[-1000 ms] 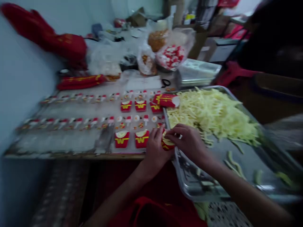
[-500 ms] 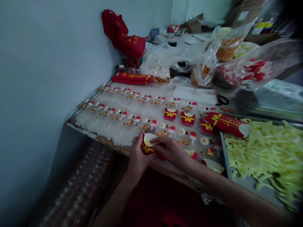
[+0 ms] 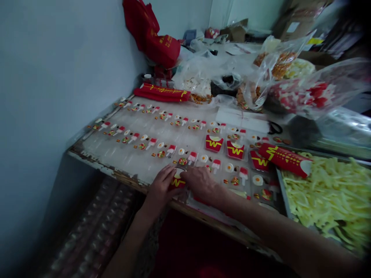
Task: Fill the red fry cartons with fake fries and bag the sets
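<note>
A small red french fry box (image 3: 177, 182) with a yellow zigzag mark is between my hands, low over the front edge of the table. My left hand (image 3: 159, 187) grips its left side, fingers along the top. From the right, my right hand (image 3: 203, 184) is closed at the box's other side; its fingertips are partly hidden. Around them lie rows of clear plastic trays (image 3: 139, 133) holding miniature fried eggs, pizzas and red-and-white popsicles. Similar red boxes (image 3: 213, 143) sit in trays farther right.
A metal tray (image 3: 285, 200) of pale yellow fry-like strips stands on the right, with a stack of flat red cartons (image 3: 285, 159) across its corner. Clear bags (image 3: 310, 90) of small pieces, black-handled scissors (image 3: 274, 127) and another red carton stack (image 3: 162, 94) lie behind. A wall borders the left.
Both hands have brought the fry box slightly down and left to the table's front edge. My right hand has shifted from its opening to its right side. The camera view has shifted slightly.
</note>
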Tool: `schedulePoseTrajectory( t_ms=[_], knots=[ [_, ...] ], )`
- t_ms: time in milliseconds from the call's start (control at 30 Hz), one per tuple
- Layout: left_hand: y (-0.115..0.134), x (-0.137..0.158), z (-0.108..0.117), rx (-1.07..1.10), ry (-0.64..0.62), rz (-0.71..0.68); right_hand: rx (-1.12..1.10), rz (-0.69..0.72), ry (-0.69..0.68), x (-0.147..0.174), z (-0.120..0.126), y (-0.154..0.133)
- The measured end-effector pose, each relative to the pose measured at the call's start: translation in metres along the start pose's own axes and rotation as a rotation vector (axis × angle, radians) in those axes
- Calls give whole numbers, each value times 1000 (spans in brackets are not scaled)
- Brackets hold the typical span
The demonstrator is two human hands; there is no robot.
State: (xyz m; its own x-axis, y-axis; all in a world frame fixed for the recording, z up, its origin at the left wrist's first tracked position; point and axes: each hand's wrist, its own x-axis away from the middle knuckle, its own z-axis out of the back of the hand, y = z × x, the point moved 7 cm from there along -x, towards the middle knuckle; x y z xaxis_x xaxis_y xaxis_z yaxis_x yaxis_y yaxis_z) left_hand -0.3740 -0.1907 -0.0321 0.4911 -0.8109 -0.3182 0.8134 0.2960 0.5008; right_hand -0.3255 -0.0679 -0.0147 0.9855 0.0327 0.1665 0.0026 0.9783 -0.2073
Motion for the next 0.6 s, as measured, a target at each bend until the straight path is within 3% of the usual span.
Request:
schedulePoseTrajectory(
  t_ms=[67,167,267,333,433,500,600],
  knots=[
    [-1,2,-1,-48,-4,-29,-10,34,32,5,5,-4],
    [3,7,7,-143,29,-96,-103,1,112,28,31,5],
    [19,-2,19,-155,130,-149,-182,-101,225,85,60,37],
    [41,-25,20,-100,199,-119,-230,-243,310,141,70,75],
    [115,-85,-3,-4,255,-215,-252,-708,547,242,82,156],
    [185,-133,-46,68,109,-415,-151,-1005,678,297,88,203],
    [264,-205,-127,32,-137,-558,-1,-1102,598,307,91,246]
  ],
)
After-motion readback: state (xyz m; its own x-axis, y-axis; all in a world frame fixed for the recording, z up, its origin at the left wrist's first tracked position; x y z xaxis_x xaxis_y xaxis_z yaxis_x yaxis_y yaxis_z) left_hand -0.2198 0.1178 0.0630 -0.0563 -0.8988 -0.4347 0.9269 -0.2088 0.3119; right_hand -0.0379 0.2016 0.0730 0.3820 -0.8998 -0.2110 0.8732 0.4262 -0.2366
